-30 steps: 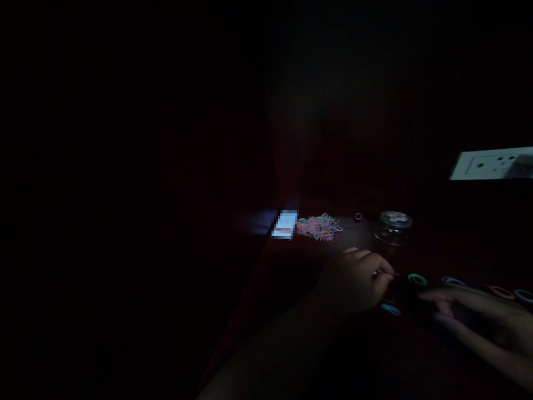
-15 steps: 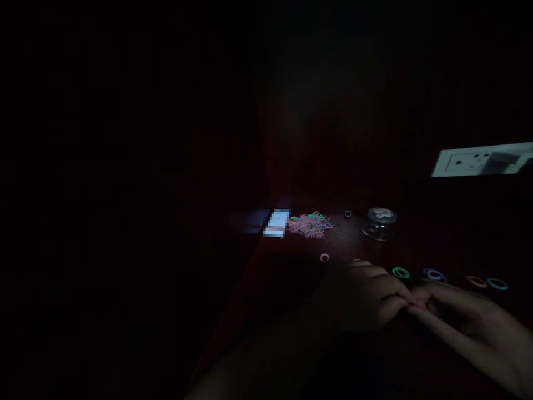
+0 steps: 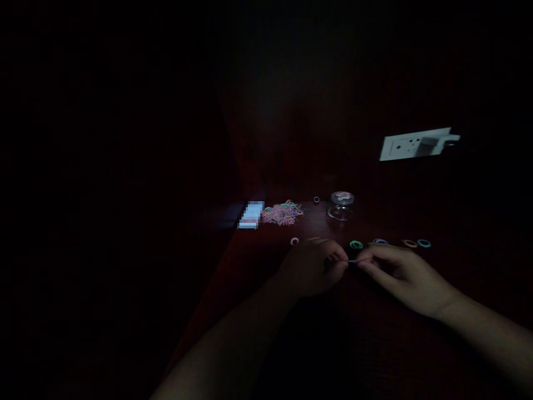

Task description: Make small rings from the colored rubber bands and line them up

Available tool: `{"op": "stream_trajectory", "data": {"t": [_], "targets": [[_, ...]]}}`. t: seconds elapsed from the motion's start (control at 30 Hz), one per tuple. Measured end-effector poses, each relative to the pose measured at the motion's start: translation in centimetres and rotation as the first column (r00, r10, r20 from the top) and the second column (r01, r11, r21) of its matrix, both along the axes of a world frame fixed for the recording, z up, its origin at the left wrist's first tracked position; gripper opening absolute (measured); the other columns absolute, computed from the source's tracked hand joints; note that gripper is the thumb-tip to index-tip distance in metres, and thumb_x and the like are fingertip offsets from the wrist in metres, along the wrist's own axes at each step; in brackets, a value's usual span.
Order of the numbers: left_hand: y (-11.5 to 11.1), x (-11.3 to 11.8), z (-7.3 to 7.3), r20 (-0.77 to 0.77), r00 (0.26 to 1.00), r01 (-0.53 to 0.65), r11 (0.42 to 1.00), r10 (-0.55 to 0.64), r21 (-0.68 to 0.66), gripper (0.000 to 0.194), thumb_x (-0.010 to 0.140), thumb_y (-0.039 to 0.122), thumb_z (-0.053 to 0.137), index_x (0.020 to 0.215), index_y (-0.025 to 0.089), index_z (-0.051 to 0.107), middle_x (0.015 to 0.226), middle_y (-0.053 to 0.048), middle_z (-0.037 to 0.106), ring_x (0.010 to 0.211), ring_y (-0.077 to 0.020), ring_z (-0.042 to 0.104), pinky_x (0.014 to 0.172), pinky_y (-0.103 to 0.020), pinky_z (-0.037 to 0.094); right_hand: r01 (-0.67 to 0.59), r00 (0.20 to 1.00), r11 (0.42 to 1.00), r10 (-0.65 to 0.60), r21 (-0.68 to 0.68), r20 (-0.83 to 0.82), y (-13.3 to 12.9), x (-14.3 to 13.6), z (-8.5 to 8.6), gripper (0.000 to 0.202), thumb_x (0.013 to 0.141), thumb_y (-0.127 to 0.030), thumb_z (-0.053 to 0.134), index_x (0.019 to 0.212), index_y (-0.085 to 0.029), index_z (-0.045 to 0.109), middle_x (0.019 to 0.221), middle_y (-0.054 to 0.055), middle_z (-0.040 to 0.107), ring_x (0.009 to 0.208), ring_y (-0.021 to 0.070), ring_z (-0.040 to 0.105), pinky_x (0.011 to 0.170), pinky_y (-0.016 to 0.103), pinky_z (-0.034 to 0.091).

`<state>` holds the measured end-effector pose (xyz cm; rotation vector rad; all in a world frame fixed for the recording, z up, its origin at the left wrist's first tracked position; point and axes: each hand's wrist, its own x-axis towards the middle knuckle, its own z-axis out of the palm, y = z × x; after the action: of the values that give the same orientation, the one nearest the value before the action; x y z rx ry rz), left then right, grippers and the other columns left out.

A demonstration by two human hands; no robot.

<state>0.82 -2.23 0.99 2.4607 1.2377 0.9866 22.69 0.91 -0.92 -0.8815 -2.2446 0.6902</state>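
Observation:
Between my two hands a small, thin pale band [image 3: 352,261] is stretched, pinched at both ends. My left hand [image 3: 314,268] grips one end with thumb and forefinger. My right hand [image 3: 402,275] pinches the other end. Just beyond the hands lie a green ring [image 3: 356,244], a blue ring [image 3: 380,241], an orange ring [image 3: 410,244] and a teal ring [image 3: 423,243]. A pink ring [image 3: 295,241] rests by my left hand. Further back is a pile of colourful bands [image 3: 284,213].
A clear jar with a lid [image 3: 341,206] stands behind the rings, with a small dark ring [image 3: 316,199] to its left. A lit phone [image 3: 251,215] lies beside the pile at the table's left edge. A white wall socket [image 3: 412,145] holds a plug.
The view has shifted, so the scene sits further left and higher. My fingertips have drawn apart a little, and the thin band now shows between them.

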Motion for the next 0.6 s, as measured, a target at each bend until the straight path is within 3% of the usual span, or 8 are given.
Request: {"op": "stream_trajectory", "data": {"t": [0.3, 0.6], "targets": [[-0.08, -0.15, -0.56, 0.020, 0.996, -0.086, 0.995, 0.087, -0.041, 0.008, 0.087, 0.026, 0.058, 0.088, 0.022, 0.066, 0.087, 0.000, 0.071, 0.085, -0.0162, 0.064, 0.077, -0.030, 0.046, 0.012, 0.999, 1.000, -0.012, 0.018, -0.030, -0.06, -0.03, 0.36, 0.020, 0.090, -0.035, 0.056, 0.086, -0.020, 0.068, 0.073, 0.002, 0.065, 0.061, 0.0145, 0.055, 0.056, 0.025, 0.047], [0.01, -0.14, -0.67, 0.022, 0.997, -0.075, 0.997, 0.076, -0.024, 0.007, 0.087, 0.026, 0.061, 0.087, 0.023, 0.067, 0.085, 0.003, 0.071, 0.081, -0.0145, 0.063, 0.077, -0.030, 0.044, -0.022, 0.996, 0.998, 0.027, 0.059, -0.083, -0.14, -0.27, 0.14, 0.021, 0.088, -0.033, 0.061, 0.106, -0.021, 0.064, 0.079, 0.001, 0.060, 0.060, 0.0122, 0.052, 0.056, 0.025, 0.047]]}}
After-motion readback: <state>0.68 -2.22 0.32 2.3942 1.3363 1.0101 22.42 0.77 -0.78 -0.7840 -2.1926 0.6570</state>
